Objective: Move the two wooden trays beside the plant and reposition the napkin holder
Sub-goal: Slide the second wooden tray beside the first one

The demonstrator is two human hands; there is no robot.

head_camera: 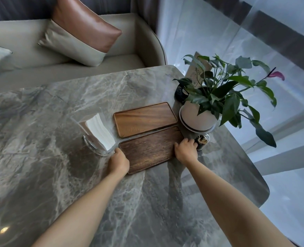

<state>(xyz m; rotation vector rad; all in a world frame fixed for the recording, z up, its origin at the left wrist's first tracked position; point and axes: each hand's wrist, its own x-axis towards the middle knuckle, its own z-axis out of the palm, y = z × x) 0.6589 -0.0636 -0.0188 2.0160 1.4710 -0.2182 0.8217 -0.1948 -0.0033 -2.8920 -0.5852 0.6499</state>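
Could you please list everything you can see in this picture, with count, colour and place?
dark tray: one, dark brown, nearest, held at both ends
light tray: one, lighter brown, just behind it
napkin holder: one, clear with white napkins, left of the trays
plant: one, green in a white pot, right of the trays
small jar: one, dark glass, in front of the pot
table: one, grey marble
sofa: one, beige, behind the table
cushion: one, brown and beige, on the sofa
left hand: dark tray's left end
right hand: dark tray's right end

Soft window daylight, wide-angle edge distortion.
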